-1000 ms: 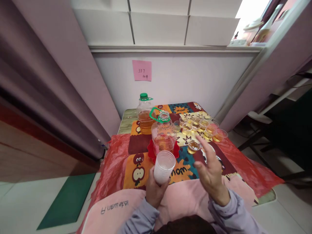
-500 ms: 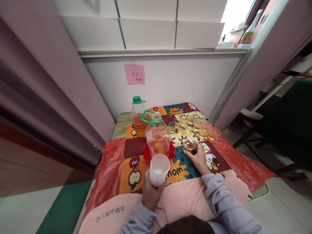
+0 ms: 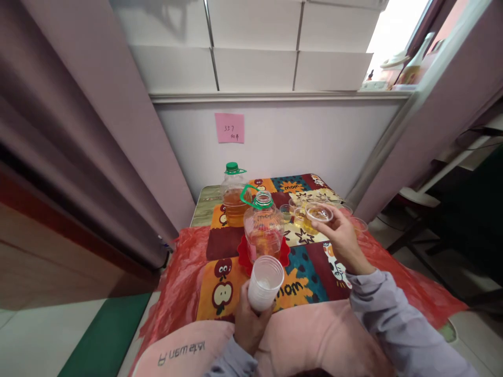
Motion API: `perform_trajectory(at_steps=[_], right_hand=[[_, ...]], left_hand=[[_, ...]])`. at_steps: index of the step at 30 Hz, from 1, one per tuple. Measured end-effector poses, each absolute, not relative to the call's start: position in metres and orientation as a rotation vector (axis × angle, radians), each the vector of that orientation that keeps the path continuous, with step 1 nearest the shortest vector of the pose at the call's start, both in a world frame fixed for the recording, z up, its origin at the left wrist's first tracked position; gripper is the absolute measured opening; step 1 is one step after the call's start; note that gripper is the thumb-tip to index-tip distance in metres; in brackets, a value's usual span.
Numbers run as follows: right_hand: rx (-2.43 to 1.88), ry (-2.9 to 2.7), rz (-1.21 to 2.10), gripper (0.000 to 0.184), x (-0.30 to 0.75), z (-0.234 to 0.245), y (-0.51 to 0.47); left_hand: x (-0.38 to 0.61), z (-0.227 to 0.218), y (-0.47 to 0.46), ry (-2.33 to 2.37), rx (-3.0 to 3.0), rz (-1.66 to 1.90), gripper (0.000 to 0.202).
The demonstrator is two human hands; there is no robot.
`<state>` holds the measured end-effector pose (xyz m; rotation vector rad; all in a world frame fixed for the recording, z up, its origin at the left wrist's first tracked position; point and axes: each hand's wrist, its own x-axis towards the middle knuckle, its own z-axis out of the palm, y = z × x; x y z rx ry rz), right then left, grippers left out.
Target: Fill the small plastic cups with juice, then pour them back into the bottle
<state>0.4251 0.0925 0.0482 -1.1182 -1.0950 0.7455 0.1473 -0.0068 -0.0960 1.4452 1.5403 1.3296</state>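
My left hand (image 3: 247, 322) is wrapped round a stack of white plastic cups (image 3: 265, 281), held upright in front of me over the near table edge. My right hand (image 3: 341, 238) grips a small clear cup of amber liquid (image 3: 318, 215), lifted off the table toward the other filled small cups (image 3: 298, 212). An open clear jug with a green handle ring (image 3: 263, 226) stands on a red holder (image 3: 247, 255) just beyond the white cups. A second jug with a green cap (image 3: 233, 195) stands behind it.
A small table carries a patterned cloth (image 3: 298, 262) over red plastic sheeting (image 3: 181, 272). A pink cushion (image 3: 314, 335) lies on my lap. A curtain (image 3: 78, 157) hangs on the left and a pink note (image 3: 229, 128) is stuck on the wall. A chair frame (image 3: 428, 230) stands to the right.
My right hand went down to the small amber cup on the cloth, closed on it and lifted it up and back toward the other cups. The left hand kept hold of the white cups.
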Motion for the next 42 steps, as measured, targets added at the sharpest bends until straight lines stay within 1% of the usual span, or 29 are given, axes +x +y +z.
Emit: perform_trajectory(at_steps=[4,8,14,22,27,36,42], right_hand=[[-1.005,-1.239,0.843,0.060,0.411,0.116,0.105],[-0.980,-1.300,0.939,0.060,0.395,0.146,0.121],[-0.994,-1.382,0.968,0.064,0.378,0.158,0.137],[-1.046,-1.533,0.915,0.064,0.377,0.169,0.142],[-1.100,-1.579,0.866,0.067,0.380,0.170,0.146],[-1.160,-1.648,0.838,0.066,0.379,0.181,0.143],[-1.208,-1.729,0.725,0.065,0.383,0.182,0.145]], left_hand=[[0.149,-0.091,-0.008,1.532,1.385,1.318,0.061],[0.149,-0.089,-0.010,1.525,1.360,1.299,0.055],[0.148,-0.090,-0.010,1.516,1.365,1.275,0.054],[0.148,-0.091,-0.011,1.477,1.361,1.292,0.052],[0.148,-0.092,-0.011,1.478,1.338,1.270,0.053],[0.147,-0.095,-0.011,1.473,1.326,1.279,0.054],[0.148,-0.094,-0.011,1.478,1.303,1.262,0.055]])
